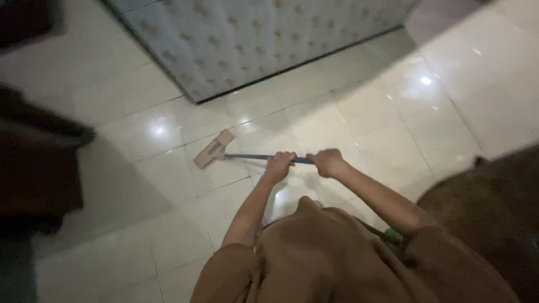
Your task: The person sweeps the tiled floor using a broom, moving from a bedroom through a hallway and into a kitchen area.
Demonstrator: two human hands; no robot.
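You stand over a glossy tiled floor (393, 123) with both hands wrapped around the thin dark handle (252, 157) of a flat mop. Your left hand (279, 164) is clenched on the handle ahead of the other, nearer the mop end, its knuckles turned up toward the camera. Your right hand (327, 161) grips the same handle just behind it, closer to your body, with only a short dark stretch of the shaft showing between the two fists. Both forearms run down from the hands to the loose brown sleeves (314, 252) that fill the bottom of the view. The handle runs leftward and slightly away from you, low over the tiles, to the flat mop head (213, 149), a pale rectangular pad that lies on the floor at an angle, one corner pointing toward the quilted panel (252, 39). That panel, light-coloured with rows of tufted dimples, stands along the top of the view with a dark edge where it meets the floor; the mop head sits near it but clearly apart from it. Ceiling lights show as bright spots on the tiles around the mop. A dark piece of furniture (39, 168) stands at the left edge, and a dark brown mass (494, 213) fills the lower right corner; what it is cannot be told.
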